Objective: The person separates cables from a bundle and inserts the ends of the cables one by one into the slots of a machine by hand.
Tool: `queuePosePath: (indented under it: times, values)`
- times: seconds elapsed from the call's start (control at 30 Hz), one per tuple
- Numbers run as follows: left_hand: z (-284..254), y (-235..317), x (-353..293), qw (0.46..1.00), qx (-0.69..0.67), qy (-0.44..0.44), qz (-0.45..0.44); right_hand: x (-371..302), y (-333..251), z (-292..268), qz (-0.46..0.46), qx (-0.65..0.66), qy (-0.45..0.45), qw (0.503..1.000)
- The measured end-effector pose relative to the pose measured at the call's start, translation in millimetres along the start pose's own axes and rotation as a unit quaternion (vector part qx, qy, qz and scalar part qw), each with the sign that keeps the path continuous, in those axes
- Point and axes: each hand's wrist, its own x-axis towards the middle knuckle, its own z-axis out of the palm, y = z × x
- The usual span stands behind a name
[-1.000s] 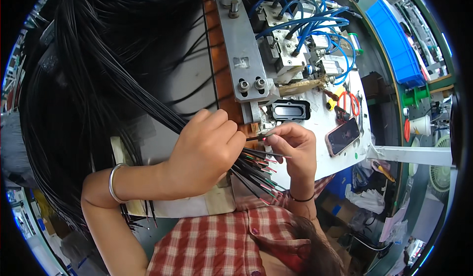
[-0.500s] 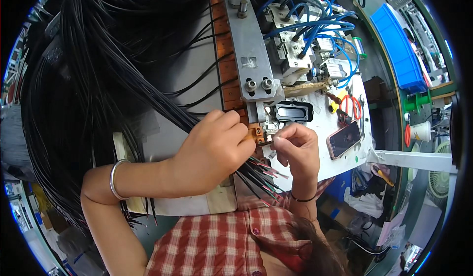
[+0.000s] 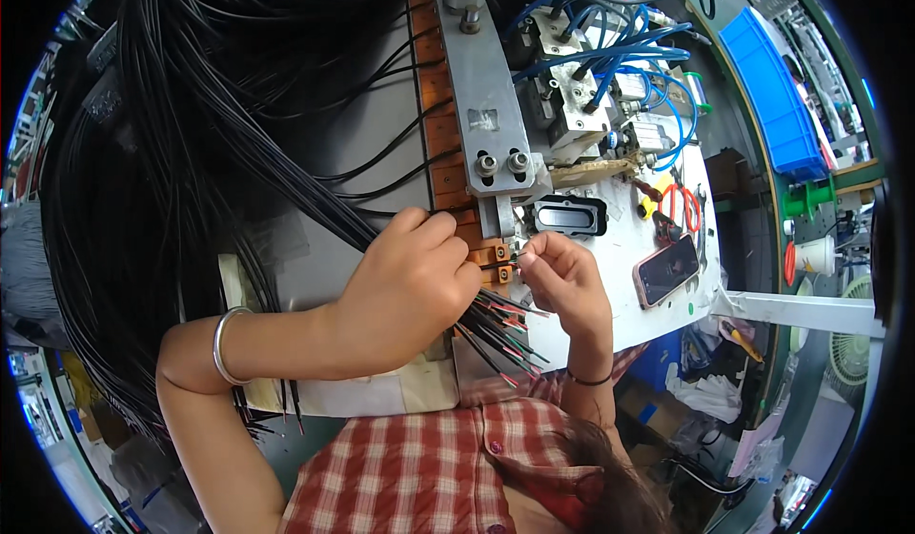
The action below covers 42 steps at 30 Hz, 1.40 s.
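My left hand [image 3: 410,272] is closed round a bundle of black cables, beside the near end of an orange-brown fixture strip [image 3: 440,134]. The cables' loose ends [image 3: 496,329], with red, green and white inner wires, stick out below its fingers. Across from it, thumb and forefinger of my right hand [image 3: 572,286] pinch the tip of one black cable. That cable lies across an orange block [image 3: 494,254] with small round holes, between both hands. The fingertips of my left hand touch the strip's edge.
A grey metal bar [image 3: 484,105] with bolts lies along the strip. Black cables [image 3: 229,134] heap on the left. Beyond my right hand are a black oblong tray [image 3: 569,216], a phone [image 3: 665,270], orange-handled pliers [image 3: 679,205] and metal blocks [image 3: 572,86] with blue hoses.
My right hand has moved slightly left and up, closer to the orange block. The loose cable ends have shifted, and a cable now shows lying across the block.
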Motion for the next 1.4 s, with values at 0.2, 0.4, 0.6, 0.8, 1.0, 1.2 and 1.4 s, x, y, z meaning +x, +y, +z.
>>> queuePosePath:
  times: [0.2,0.4,0.6,0.8,1.0,1.2,1.4]
  values:
    - [2,1,1,0.999,0.027,0.009,0.016,-2,1,12,-0.100,-0.055,0.091,0.989]
    - [-4,2,1,1.000,0.023,0.011,0.005,-6,-6,7,-0.001,0.003,0.064,0.998]
    - [-4,0,2,0.999,-0.008,0.025,0.020,-11,-4,19,-0.188,-0.011,0.101,0.977]
    - [-1,1,0,1.000,-0.014,0.028,0.006,-12,-1,20,-0.185,-0.011,0.125,0.975]
    - [-4,2,1,1.000,-0.023,0.011,0.009,-17,-7,11,-0.122,0.058,-0.014,0.991]
    - [-1,3,0,1.000,-0.003,0.009,0.007,-11,-3,12,-0.202,-0.081,0.094,0.971]
    - [5,-1,0,0.999,-0.017,0.027,0.034,-6,6,6,-0.168,-0.048,0.105,0.979]
